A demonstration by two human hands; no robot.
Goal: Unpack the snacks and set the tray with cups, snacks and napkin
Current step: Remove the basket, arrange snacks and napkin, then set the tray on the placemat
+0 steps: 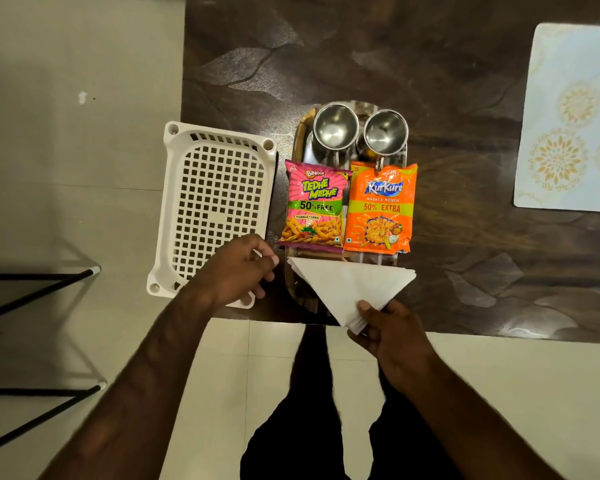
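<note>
A steel tray (300,140) lies on the dark table. Two steel cups (335,128) (385,133) stand at its far end. In front of them lie a pink Bingo Tedhe Medhe packet (314,206) and an orange Kurkure packet (381,209), side by side. A white napkin (347,284) folded into a triangle covers the tray's near end. My right hand (392,332) pinches the napkin's near tip. My left hand (238,271) hovers just left of the tray with loosely curled fingers, holding nothing.
A white perforated plastic basket (215,199) lies to the left of the tray, overhanging the table's left edge. A pale patterned placemat (568,119) sits at the far right. Black metal legs (39,282) stand on the floor at the left.
</note>
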